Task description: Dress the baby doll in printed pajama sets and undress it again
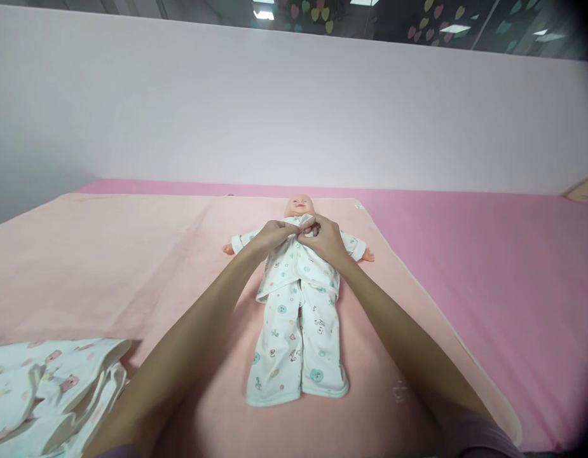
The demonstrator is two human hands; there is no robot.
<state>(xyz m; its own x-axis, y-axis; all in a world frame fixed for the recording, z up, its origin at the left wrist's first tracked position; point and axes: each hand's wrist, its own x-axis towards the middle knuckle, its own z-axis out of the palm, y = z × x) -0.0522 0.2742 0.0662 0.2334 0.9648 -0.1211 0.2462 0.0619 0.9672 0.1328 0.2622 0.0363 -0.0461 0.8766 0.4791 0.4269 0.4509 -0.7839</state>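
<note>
A baby doll (pixel 300 205) lies on its back, head away from me, arms spread to both sides. It wears a white patterned shirt (pixel 284 270) and matching trousers (pixel 279 343). At the upper chest, my left hand (pixel 277 234) pinches the shirt's front edge. My right hand (pixel 323 238) meets it there from the right, its fingers bent and closed on the same front opening. The fingertips almost touch and cover the spot between them. A small snap shows on the shirt front just below my hands.
A peach blanket (pixel 179 254) lies under the doll, over a pink mat (pixel 465 254). Folded white patterned cloth (pixel 55 388) sits at the lower left. Behind rises a white wall (pixel 294 114). A beige object (pixel 584 189) is at the far right edge.
</note>
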